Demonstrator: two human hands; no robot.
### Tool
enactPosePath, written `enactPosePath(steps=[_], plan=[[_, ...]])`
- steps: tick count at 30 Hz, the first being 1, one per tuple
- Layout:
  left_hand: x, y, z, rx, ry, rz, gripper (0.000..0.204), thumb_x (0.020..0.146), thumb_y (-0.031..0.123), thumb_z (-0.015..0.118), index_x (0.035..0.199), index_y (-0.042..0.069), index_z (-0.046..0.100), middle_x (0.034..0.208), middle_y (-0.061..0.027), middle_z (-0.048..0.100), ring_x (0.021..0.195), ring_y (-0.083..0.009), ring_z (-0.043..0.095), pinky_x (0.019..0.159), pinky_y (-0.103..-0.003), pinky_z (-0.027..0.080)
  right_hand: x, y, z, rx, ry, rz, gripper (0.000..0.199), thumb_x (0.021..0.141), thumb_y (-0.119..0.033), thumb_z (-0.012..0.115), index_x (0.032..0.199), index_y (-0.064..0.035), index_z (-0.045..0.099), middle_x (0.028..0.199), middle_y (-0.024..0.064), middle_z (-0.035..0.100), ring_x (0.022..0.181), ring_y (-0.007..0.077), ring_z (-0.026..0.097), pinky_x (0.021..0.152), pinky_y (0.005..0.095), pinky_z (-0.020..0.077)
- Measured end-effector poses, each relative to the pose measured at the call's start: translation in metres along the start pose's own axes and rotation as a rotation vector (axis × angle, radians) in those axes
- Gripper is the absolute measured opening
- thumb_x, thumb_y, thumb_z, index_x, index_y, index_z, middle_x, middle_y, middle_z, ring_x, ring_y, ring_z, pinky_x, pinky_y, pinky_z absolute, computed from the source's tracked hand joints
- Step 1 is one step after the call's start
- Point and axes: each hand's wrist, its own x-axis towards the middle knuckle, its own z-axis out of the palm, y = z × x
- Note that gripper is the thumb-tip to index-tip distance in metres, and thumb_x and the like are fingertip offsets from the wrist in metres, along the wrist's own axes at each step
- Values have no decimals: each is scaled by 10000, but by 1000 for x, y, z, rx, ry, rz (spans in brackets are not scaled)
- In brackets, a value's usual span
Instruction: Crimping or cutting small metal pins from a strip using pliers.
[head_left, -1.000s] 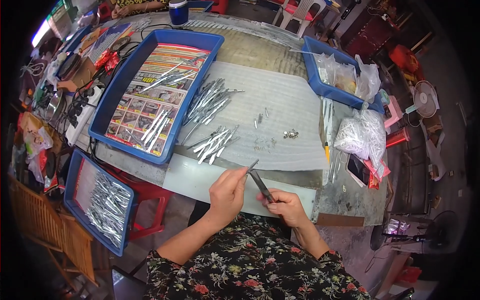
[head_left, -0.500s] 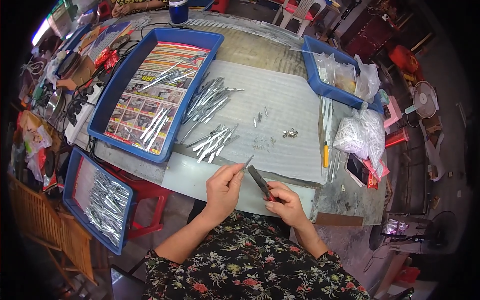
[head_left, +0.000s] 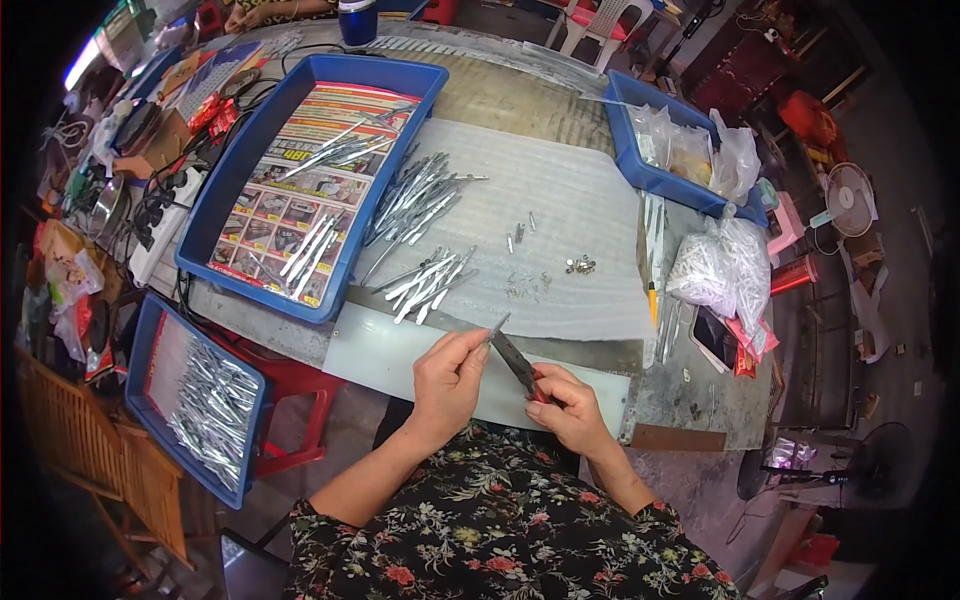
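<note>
Between the thumb and fingers of my left hand (head_left: pixel 448 378) is a slim metal piece (head_left: pixel 499 324), its tip pointing up and away from me. My right hand (head_left: pixel 572 408) is closed around red-handled pliers (head_left: pixel 515 360). The dark jaws of the pliers meet or lie right beside the metal piece near my left fingertips; whether they grip it I cannot tell. Beyond my hands lies a white foam sheet (head_left: pixel 585 215). On it are piles of thin silver metal strips (head_left: pixel 432 285), a small cluster of brassy parts (head_left: pixel 580 265), tiny clear or silvery bits (head_left: pixel 525 287) and several short metal pins (head_left: pixel 519 233).
A blue tray (head_left: pixel 330 315) lined with printed paper holds more strips at left. Lower left, another blue tray (head_left: pixel 250 480) full of strips rests by a red stool (head_left: pixel 315 415). At right are a blue bin (head_left: pixel 665 185) with plastic bags, a bag of white pieces (head_left: pixel 725 265) and a yellow-handled tool (head_left: pixel 652 305).
The near right edge of the foam sheet has shifted away from me and to the right, now partly covering the yellow handle. The pliers have turned slightly; my hands stay nearly in place.
</note>
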Motion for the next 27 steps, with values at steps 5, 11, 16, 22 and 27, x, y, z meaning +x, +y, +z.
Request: enactPosePath(steps=[5, 11, 16, 22, 27], plan=[[-1, 5, 0, 86, 12, 48, 142, 767, 1, 521, 901, -34, 551, 697, -64, 522, 594, -104, 466, 530, -210, 374, 0, 1, 2, 423, -49, 362, 138, 679, -66, 594, 752, 34, 533, 941, 94, 511, 733, 137, 492, 670, 237, 390], [2, 4, 2, 71, 64, 115, 145, 766, -6, 516, 904, -35, 550, 709, -90, 529, 576, -136, 485, 521, -226, 388, 4, 2, 0, 440, -77, 195, 126, 695, -42, 560, 790, 40, 538, 946, 59, 476, 742, 84, 441, 639, 205, 363], [3, 3, 0, 38, 59, 74, 143, 764, -7, 513, 899, -37, 550, 701, -103, 527, 555, -151, 491, 508, -233, 390, 2, -1, -3, 240, -20, 107, 135, 677, -55, 580, 772, 30, 534, 967, 73, 482, 799, 101, 447, 684, 209, 358], [2, 5, 0, 31, 27, 22, 139, 771, 2, 522, 899, -43, 552, 695, -62, 517, 583, -92, 452, 519, -206, 368, 1, 0, 0, 126, 4, 64, 147, 654, -57, 592, 754, 30, 528, 957, 94, 488, 796, 124, 461, 687, 218, 364], [2, 6, 0, 23, 29, 21, 138, 769, -2, 520, 897, -41, 553, 675, -56, 508, 575, -93, 450, 516, -209, 367, 1, -3, -1, 105, 2, 69, 158, 652, -68, 595, 750, 33, 523, 943, 100, 498, 784, 133, 469, 682, 223, 370]])
